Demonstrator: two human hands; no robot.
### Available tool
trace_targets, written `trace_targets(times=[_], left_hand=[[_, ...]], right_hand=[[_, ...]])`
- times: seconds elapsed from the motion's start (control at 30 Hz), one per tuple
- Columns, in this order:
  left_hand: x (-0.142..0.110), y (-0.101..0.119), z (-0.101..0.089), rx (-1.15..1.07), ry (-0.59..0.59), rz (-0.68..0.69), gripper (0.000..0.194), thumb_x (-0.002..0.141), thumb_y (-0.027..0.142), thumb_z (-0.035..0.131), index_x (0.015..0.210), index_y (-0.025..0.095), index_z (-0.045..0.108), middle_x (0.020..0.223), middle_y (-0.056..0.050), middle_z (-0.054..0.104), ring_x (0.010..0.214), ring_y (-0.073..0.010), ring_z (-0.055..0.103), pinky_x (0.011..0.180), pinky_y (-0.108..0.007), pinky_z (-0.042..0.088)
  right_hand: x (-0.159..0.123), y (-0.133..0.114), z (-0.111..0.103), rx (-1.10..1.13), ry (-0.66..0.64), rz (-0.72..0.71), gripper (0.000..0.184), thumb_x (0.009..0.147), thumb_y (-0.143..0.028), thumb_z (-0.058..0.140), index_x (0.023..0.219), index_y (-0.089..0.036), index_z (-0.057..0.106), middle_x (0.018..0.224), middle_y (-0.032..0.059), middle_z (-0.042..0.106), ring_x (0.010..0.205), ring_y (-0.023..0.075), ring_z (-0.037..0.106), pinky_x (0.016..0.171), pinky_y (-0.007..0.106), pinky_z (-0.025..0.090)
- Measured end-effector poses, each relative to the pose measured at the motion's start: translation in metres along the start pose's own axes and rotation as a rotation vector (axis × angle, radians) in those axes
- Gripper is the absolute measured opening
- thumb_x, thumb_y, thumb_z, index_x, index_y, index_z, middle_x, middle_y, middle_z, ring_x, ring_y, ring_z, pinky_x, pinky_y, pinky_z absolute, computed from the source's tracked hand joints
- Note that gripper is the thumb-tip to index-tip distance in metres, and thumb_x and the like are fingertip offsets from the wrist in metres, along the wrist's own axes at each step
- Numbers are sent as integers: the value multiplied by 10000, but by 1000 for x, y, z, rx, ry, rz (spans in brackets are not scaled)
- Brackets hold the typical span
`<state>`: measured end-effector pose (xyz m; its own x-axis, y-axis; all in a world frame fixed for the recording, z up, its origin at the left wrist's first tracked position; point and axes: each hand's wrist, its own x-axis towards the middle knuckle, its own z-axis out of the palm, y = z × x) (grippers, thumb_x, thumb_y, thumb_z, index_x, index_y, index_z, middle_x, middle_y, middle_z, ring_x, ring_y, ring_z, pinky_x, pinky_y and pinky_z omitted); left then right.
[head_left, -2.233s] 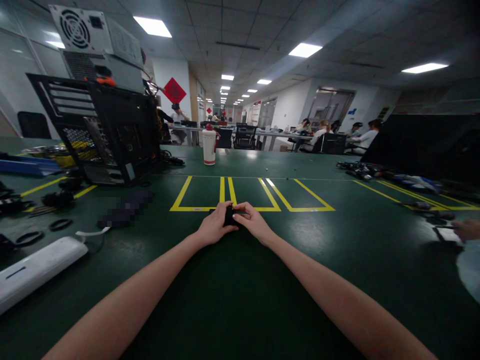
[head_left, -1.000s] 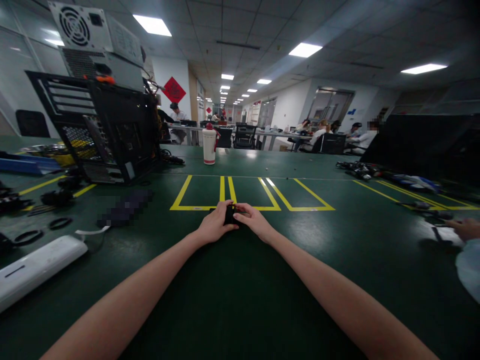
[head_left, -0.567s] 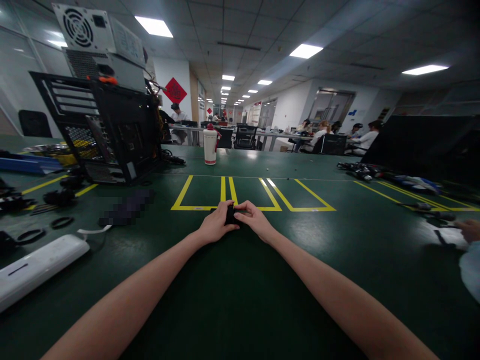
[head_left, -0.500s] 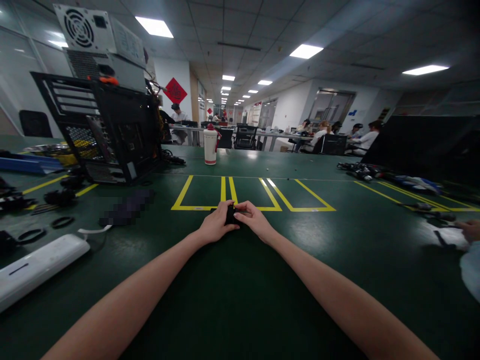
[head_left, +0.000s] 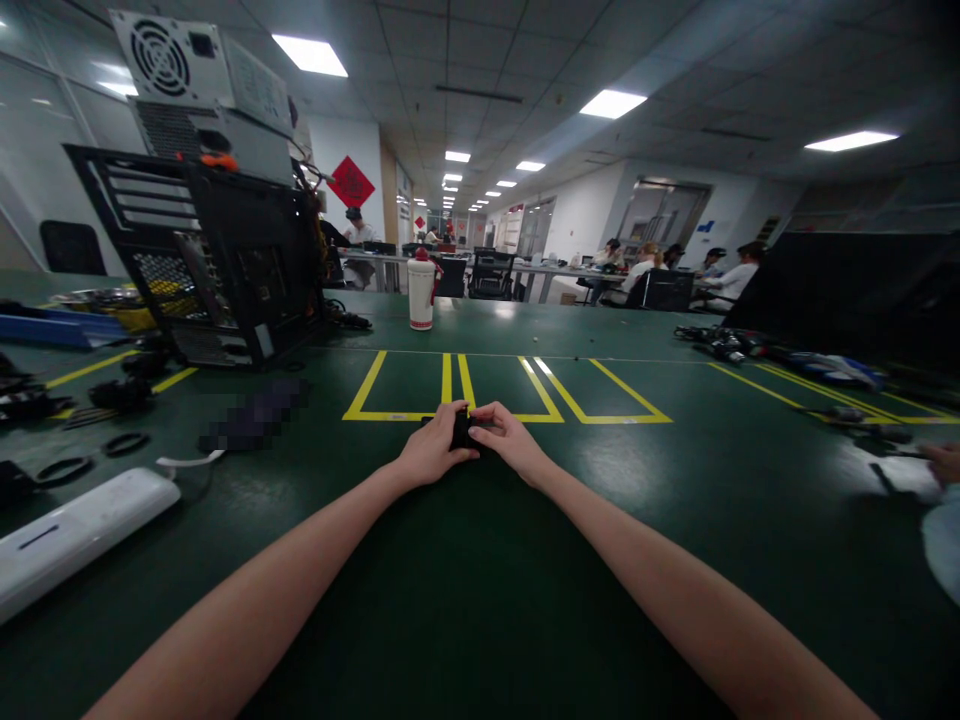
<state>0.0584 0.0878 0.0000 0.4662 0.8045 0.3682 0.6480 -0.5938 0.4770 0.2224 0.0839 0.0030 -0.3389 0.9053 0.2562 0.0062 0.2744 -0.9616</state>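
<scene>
Between my hands, low over the green table point(head_left: 525, 560), is a small black object point(head_left: 461, 431) whose kind I cannot make out. My left hand point(head_left: 433, 445) is closed around its left side, with the thumb along the near edge and the fingers over the far side. From the right, my right hand point(head_left: 508, 440) pinches the object's right end between thumb and fingers. Much of the object is hidden by my fingers. Just beyond my hands, yellow tape point(head_left: 510, 417) marks out boxes on the tabletop.
A black computer case point(head_left: 225, 260) with a power supply point(head_left: 202, 60) on top stands at left. Nearer lie a white device point(head_left: 82, 540) and black rings point(head_left: 64, 470). A white bottle point(head_left: 421, 295) stands ahead. Cables point(head_left: 716, 342) lie at right, near another person's hand point(head_left: 943, 462).
Hardly anything differs. Both my hands stay in the same place on the black object, and the things on the table have not moved.
</scene>
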Motion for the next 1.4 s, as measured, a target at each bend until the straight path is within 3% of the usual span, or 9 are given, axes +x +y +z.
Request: trace_targets(times=[0.83,1.0,1.17,1.4], left_hand=[[-1,2,-2,-14,-10,-7,645,692,369,584,1202,214,222,1210,-97,381,1081,-260,445,812,-397,424],[-2,4,-4,-24,-18,2,641,697,379,577,1203,217,220,1222,-97,373,1090,-262,438,817,-399,423],[-2,5,-6,-18,-34,-14,637,704,380,571,1207,218,216,1224,-101,374,1082,-270,447,802,-397,436],[-3,5,-6,-17,-35,-11,628,706,380,568,1202,216,218,1212,-98,383,1060,-268,461,771,-391,451]], right_hand=[[-1,0,-2,49,-59,29,339,636,-245,633,940,-208,486,1010,14,539,954,154,527,886,361,391],[0,2,0,35,3,13,253,675,-309,594,886,-210,496,977,6,549,900,140,548,866,350,401],[1,0,-1,-6,5,40,319,664,-306,603,949,-206,502,1019,27,543,921,150,540,871,358,393],[-2,-2,-2,58,-73,28,320,636,-247,634,919,-219,487,1013,6,536,949,153,530,870,353,402]])
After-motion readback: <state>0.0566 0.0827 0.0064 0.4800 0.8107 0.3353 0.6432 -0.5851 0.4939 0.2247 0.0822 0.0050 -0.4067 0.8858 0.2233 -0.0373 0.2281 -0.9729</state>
